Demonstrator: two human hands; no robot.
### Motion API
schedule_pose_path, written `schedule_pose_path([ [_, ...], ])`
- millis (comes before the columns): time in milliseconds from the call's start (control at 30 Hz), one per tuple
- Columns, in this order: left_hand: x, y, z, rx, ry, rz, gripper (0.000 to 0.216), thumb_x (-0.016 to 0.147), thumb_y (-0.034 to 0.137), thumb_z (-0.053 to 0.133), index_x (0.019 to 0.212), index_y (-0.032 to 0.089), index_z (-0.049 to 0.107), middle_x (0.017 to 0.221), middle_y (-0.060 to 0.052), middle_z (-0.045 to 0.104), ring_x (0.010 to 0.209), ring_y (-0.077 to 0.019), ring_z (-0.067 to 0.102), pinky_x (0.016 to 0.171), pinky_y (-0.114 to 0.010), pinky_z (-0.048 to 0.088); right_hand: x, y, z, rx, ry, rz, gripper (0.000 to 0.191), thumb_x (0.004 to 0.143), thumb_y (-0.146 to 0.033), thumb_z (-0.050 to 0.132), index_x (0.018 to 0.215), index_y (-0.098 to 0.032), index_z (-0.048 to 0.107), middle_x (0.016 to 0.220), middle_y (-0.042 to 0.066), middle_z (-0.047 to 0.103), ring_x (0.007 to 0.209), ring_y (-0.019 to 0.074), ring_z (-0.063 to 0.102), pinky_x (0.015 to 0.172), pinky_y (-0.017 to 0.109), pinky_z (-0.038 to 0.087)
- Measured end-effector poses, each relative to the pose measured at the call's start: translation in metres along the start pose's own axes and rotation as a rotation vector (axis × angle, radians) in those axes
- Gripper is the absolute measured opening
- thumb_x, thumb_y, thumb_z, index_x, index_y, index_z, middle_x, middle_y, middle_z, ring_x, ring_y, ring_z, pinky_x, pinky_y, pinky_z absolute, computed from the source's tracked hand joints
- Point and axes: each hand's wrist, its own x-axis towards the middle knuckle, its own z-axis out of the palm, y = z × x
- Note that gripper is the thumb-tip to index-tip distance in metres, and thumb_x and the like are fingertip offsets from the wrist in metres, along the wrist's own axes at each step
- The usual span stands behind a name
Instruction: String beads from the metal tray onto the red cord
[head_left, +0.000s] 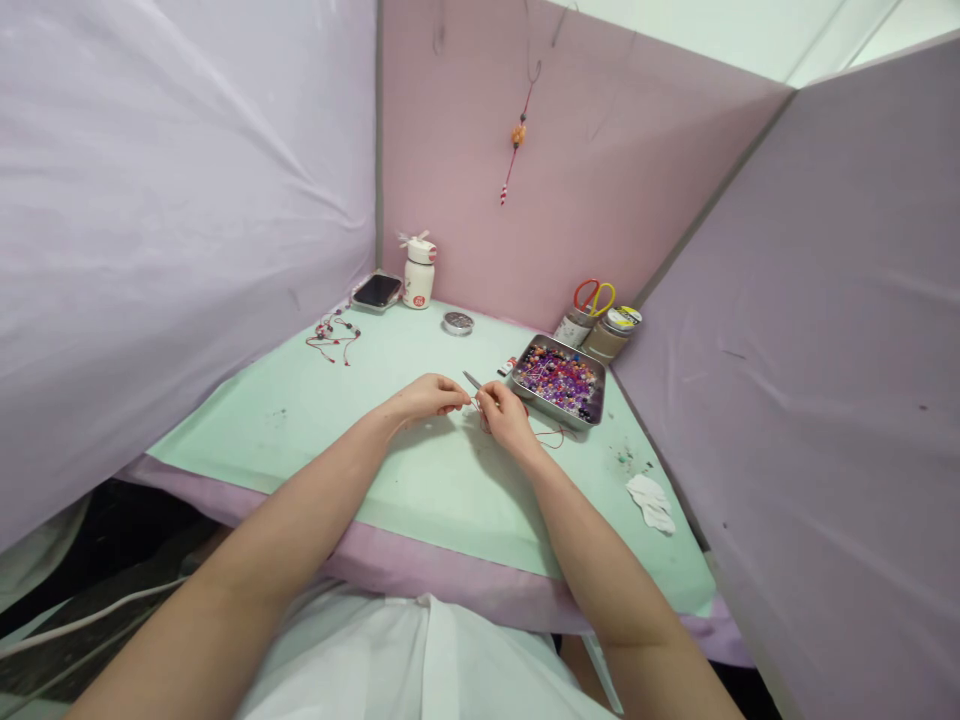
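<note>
My left hand [433,396] is over the middle of the table, with thumb and fingertips pinched on the end of a thin cord. Close beside it on the right, my right hand [507,412] is closed around a slim pointed metal blade [471,380], which sticks out toward the upper left. The blade's handle is hidden in the fingers, so I cannot tell its exact kind. Thin red cord [555,437] hangs below the right hand and trails along the tabletop to the right. A metal tray [559,411] of mixed beads stands just beyond that hand.
A cup [573,328] with red and yellow scissors handles and a lidded jar [606,338] stand behind the tray. Farther left are a round case [457,323], white bottle [418,275], phone [377,291] and beaded cords [330,335]. Crumpled tissue [651,503] lies right. A beaded strand [517,136] hangs ahead.
</note>
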Motion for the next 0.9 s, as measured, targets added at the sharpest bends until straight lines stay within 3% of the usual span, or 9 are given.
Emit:
schedule_pose_path([
  [100, 0.004, -0.003, 0.0, -0.128, 0.081, 0.01, 0.023, 0.062, 0.037, 0.07, 0.064, 0.014, 0.065, 0.059, 0.001, 0.053, 0.05, -0.0067, 0.04, 0.048, -0.024, 0.029, -0.001, -0.006, -0.001, -0.045, 0.099, -0.091, 0.021, 0.082, -0.041, 0.051, 0.079, -0.021, 0.055, 0.078, 0.002, 0.059, 0.071, 0.0153, 0.051, 0.067, 0.029, 0.041],
  [300, 0.005, -0.006, -0.001, -0.247, 0.102, -0.038, 0.03, 0.059, 0.037, 0.076, 0.07, 0.012, 0.067, 0.058, 0.001, 0.052, 0.048, -0.0057, 0.039, 0.045, -0.022, 0.027, -0.003, -0.006, 0.003, -0.144, 0.038, -0.188, 0.015, 0.08, -0.032, 0.055, 0.071, -0.02, 0.059, 0.076, 0.003, 0.061, 0.069, 0.0154, 0.052, 0.07, 0.029, 0.041],
  [500, 0.011, -0.009, -0.003, -0.36, 0.142, -0.071, 0.03, 0.054, 0.034, 0.077, 0.068, 0.011, 0.065, 0.057, 0.001, 0.05, 0.049, -0.0057, 0.04, 0.047, -0.022, 0.027, 0.0, 0.001, 0.001, -0.191, 0.005, -0.248, 0.014, 0.085, -0.028, 0.051, 0.082, -0.02, 0.062, 0.078, 0.003, 0.063, 0.071, 0.0155, 0.054, 0.071, 0.028, 0.041],
  [600, 0.01, -0.007, -0.001, -0.21, 0.218, -0.033, 0.024, 0.061, 0.034, 0.07, 0.068, 0.012, 0.065, 0.056, 0.002, 0.05, 0.049, -0.0065, 0.038, 0.048, -0.023, 0.027, 0.0, 0.002, -0.001, -0.235, 0.001, -0.285, 0.015, 0.086, -0.026, 0.049, 0.084, -0.02, 0.063, 0.082, 0.004, 0.063, 0.076, 0.0163, 0.055, 0.073, 0.029, 0.041],
  [700, 0.007, -0.005, 0.002, 0.062, 0.242, 0.093, 0.019, 0.066, 0.031, 0.062, 0.07, 0.013, 0.066, 0.058, 0.002, 0.053, 0.052, -0.0082, 0.039, 0.051, -0.023, 0.029, 0.0, 0.001, -0.003, -0.236, 0.025, -0.315, 0.017, 0.087, -0.027, 0.047, 0.084, -0.02, 0.063, 0.087, 0.006, 0.061, 0.081, 0.0173, 0.055, 0.075, 0.03, 0.042],
  [800, 0.005, -0.003, 0.006, 0.22, 0.171, 0.195, 0.019, 0.068, 0.029, 0.057, 0.07, 0.013, 0.067, 0.06, 0.001, 0.055, 0.055, -0.0099, 0.043, 0.054, -0.024, 0.031, 0.001, 0.0, -0.003, -0.176, 0.058, -0.298, 0.017, 0.087, -0.026, 0.046, 0.083, -0.02, 0.062, 0.09, 0.006, 0.06, 0.084, 0.0179, 0.055, 0.076, 0.031, 0.042],
  [900, 0.004, -0.001, 0.008, 0.243, 0.093, 0.25, 0.022, 0.07, 0.031, 0.057, 0.074, 0.012, 0.068, 0.065, -0.001, 0.059, 0.06, -0.0115, 0.047, 0.057, -0.024, 0.034, 0.002, -0.001, -0.003, -0.072, 0.052, -0.177, 0.016, 0.085, -0.029, 0.048, 0.082, -0.019, 0.061, 0.085, 0.004, 0.062, 0.078, 0.0166, 0.055, 0.074, 0.03, 0.043],
])
